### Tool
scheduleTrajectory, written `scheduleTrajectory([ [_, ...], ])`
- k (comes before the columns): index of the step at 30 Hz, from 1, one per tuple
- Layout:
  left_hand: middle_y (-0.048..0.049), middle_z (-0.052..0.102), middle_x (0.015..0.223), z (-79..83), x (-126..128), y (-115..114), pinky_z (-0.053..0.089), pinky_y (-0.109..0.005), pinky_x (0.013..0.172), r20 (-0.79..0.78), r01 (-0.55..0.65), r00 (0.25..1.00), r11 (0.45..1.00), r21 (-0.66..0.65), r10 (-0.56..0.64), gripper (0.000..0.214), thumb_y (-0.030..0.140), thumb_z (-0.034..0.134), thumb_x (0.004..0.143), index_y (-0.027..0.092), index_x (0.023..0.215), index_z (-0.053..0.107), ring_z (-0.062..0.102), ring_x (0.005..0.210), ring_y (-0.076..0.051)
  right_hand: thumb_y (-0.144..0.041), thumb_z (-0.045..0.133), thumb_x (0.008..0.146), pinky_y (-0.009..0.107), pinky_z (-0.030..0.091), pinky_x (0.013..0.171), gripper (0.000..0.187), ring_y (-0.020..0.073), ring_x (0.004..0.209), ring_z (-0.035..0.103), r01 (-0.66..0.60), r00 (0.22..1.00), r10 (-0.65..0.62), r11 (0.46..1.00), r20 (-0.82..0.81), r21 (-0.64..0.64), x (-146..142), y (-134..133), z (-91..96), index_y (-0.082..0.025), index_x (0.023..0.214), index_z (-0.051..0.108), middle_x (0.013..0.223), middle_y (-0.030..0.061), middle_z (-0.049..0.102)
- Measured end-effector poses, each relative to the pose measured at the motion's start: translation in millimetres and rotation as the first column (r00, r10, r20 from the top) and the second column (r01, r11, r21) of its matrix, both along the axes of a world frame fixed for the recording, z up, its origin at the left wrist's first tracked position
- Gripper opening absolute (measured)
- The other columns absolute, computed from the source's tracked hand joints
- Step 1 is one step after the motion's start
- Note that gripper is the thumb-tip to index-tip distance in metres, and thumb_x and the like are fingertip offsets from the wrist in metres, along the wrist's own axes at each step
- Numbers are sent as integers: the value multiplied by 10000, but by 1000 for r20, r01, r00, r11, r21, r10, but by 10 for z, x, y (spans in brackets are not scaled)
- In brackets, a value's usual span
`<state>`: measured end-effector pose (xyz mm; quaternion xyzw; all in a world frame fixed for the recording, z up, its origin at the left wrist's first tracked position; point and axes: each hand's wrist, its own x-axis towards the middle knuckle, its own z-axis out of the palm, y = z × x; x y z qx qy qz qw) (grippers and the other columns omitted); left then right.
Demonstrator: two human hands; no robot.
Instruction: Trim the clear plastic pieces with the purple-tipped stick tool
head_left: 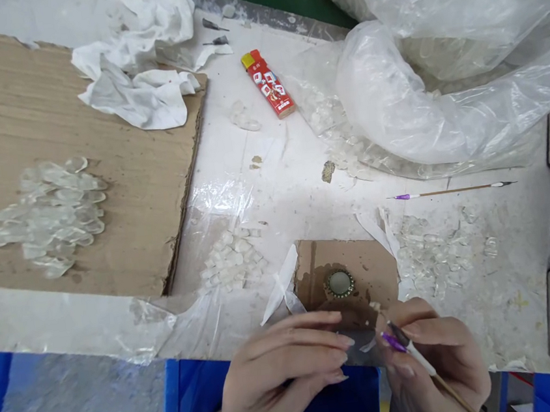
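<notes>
Nearer me than the round metal bottle cap (341,283), my right hand (435,350) pinches a thin brown stick with a white-and-purple end (428,368). My left hand (282,366) has its fingers loosely parted.

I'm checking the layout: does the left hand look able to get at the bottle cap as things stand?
Probably yes: the bottle cap lies uncovered on the small cardboard, close to the left hand, and nothing seems to stand between them.
</notes>
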<state>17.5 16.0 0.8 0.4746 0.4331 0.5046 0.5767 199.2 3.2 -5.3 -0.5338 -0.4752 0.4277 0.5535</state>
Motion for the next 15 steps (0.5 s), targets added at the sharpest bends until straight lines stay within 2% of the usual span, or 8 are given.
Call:
scheduleTrajectory([
  [2,-2,919,1057,24,1,-58,716,-281,923,101,-12,994,987,-159,28,370,45,833,924,325,1166,837,885,958,-209,-256,759,1011,281,538,539,74,175,659,646,-38,995,36,999,-90,-26,-35,15,38,-262,1084,750,819,29,730],
  [4,13,917,1059,50,-11,-78,711,-208,857,151,18,988,970,-242,20,441,15,860,886,352,1170,848,885,914,-184,-270,753,1019,284,519,538,90,166,637,618,-52,986,47,998,-157,-25,-56,30,60,-270,1108,762,831,26,723],
  [9,-59,885,1053,65,-78,-14,696,-162,743,105,118,989,976,-182,-100,464,54,864,890,338,1257,855,860,799,-168,-315,778,1007,276,450,497,118,144,588,563,-140,946,110,987,-305,-80,-71,36,81,-308,1123,799,800,-4,666],
  [12,-75,847,1016,61,-93,-17,690,-165,754,69,128,991,974,-189,-117,414,111,860,913,316,1274,850,844,792,-163,-313,790,999,274,430,499,127,124,567,516,-188,921,138,977,-364,-104,-101,44,79,-330,1123,815,802,-18,631],
  [15,-61,852,986,68,-77,-52,689,-171,759,91,109,992,971,-213,-92,418,144,865,919,346,1285,841,840,800,-162,-344,805,987,264,390,458,124,111,529,442,-158,911,111,984,-396,-87,-151,84,77,-328,1104,842,739,-41,540],
])
